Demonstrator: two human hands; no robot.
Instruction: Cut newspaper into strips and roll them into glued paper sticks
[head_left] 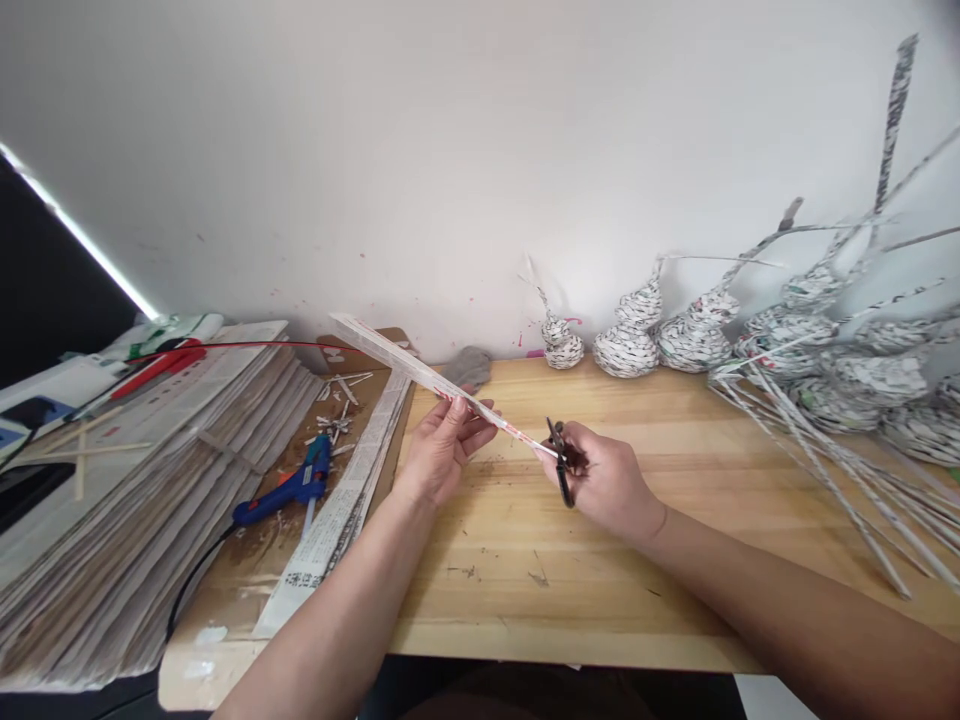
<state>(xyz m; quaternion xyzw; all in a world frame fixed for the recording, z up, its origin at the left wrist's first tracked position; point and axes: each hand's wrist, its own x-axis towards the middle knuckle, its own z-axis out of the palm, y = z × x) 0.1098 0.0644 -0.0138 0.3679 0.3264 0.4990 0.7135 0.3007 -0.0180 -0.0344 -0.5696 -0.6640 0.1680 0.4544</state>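
- Nearest the camera: two arms (322, 610), angled in so both hands meet over the middle.
- Wooden surface (487, 590) next. Guessing the middle's kept free for working room.
- Fat paper stack (187, 500) on the left, probably there so it's out of the way.
- Woven paper pots (630, 345) lined up by the wall on the right, loose tubes (889, 573) lying in front of some.
- Left hand (442, 450) has the strip (390, 355) pinched, thumb on top, likely to steady it. Right hand (607, 475) is curled around a black tool (559, 470) (can't tell what kind).
- Strip's held up between them, slanting down to its thin end, which meets the tool. Wide end sticks out past the left hand.
- Blue glue gun (296, 485) left of the left hand, seemingly parked within reach.
- Tiny scraps (341, 425) behind it.
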